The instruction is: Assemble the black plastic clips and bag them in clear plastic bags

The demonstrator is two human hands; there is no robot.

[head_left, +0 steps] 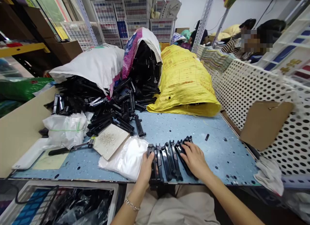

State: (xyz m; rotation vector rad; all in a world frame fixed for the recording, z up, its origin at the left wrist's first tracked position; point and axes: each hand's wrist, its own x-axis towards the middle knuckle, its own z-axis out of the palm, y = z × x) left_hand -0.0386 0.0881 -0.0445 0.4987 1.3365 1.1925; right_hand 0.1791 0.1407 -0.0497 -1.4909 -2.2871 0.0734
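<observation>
A row of black plastic clips (169,158) lies at the near edge of the blue table (213,147). My left hand (146,168) grips the leftmost clips from the side, thumb on top. My right hand (195,160) rests on the right end of the row, fingers spread flat over the clips. A big heap of the same black parts (113,102) spills from opened sacks at the back left.
A yellow sack (184,79) lies at the back right. White plastic bags (65,128), a clear bag (128,157), a card with small bits (110,141) and a black-handled tool (70,149) sit to the left. A perforated white panel (254,89) walls the right; people sit behind it.
</observation>
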